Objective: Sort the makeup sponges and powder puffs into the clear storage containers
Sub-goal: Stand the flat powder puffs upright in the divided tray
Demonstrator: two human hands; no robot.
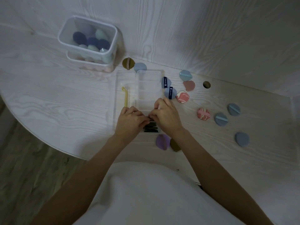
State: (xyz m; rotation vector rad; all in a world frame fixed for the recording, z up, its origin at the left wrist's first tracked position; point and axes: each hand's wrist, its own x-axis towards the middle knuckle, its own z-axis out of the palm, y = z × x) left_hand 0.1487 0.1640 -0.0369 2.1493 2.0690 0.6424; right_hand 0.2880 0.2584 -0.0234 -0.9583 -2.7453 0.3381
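Both hands, left [129, 120] and right [165, 116], pinch a dark puff [151, 125] at the near end of the clear tray [148, 85] on the desk [65, 98]. It looks light, soft and squashy; edge grips should suit it.

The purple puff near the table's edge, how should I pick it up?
Pinch the purple puff by its rim on the left side, probably. It lies flat, and an olive puff touches its right side, under the right forearm. The left is bare table.
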